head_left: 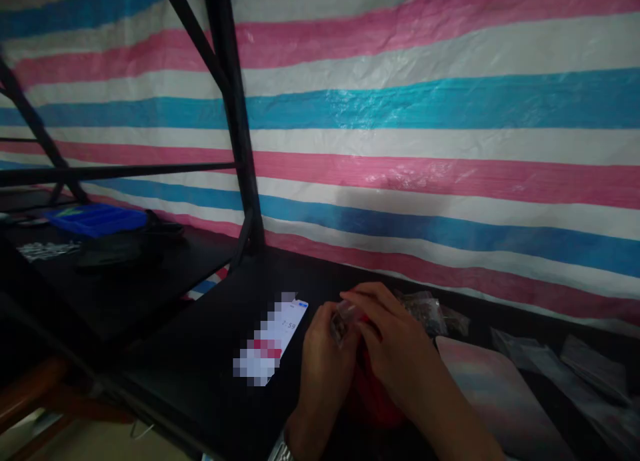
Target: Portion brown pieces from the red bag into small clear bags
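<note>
Over the black table, my left hand (323, 357) is closed around a small clear plastic bag (340, 324) with small dark bits inside. My right hand (395, 344) arches over from the right, its fingers bent and closed at the upper part of the same bag. Below and between the hands lies something red (375, 394), partly hidden by them; its kind I cannot tell. A lit phone (277, 344) rests on the table just left of my left hand.
Filled clear bags (425, 311) lie behind my right hand. To its right are a pale flat panel (490, 374) and flat plastic bags (560, 374). A black metal frame post (240, 141) stands at left, before a striped sheet (425, 147). A blue tray (95, 219) sits farther left.
</note>
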`<state>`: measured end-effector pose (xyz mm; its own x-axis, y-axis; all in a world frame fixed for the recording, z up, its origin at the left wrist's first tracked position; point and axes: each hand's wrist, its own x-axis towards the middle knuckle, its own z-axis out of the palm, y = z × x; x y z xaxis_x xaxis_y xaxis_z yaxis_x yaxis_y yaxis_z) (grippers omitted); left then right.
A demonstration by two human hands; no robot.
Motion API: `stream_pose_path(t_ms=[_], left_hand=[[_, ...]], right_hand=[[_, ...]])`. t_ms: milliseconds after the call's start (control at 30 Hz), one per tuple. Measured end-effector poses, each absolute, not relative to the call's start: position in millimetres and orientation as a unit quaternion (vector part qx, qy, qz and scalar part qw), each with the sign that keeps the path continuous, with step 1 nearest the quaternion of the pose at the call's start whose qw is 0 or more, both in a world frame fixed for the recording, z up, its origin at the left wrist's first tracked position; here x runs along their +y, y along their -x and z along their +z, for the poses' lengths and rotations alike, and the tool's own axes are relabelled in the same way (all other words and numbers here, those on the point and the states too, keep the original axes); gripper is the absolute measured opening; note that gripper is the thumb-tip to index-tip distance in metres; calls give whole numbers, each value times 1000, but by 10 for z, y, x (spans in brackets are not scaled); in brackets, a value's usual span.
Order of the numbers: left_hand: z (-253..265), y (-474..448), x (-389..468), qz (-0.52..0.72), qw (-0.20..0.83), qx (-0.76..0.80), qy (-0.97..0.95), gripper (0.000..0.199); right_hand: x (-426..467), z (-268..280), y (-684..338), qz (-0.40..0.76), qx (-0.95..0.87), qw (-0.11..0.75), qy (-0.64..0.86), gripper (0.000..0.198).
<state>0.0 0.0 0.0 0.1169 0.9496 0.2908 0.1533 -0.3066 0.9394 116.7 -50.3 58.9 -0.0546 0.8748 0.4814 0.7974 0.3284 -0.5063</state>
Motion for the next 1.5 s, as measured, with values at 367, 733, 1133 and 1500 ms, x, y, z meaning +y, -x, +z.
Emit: stream_pose_path(t_ms=[367,733,1133,1500], left_hand=[[-25,-14,36,567,374,440,-588,16],[47,31,-12,625,282,432,-586,31],[125,-121,-244,650,302,387,-579,27],[20,-395,-348,599,346,330,-642,68]], right_hand=[[-513,708,-1380,50,-640,429,635,29],[-531,436,-1377,182,-646,277,688,35],[-936,588,-1673,136,-659,159,723,48],[-962,756,-1933,-49,-608,279,742,29]])
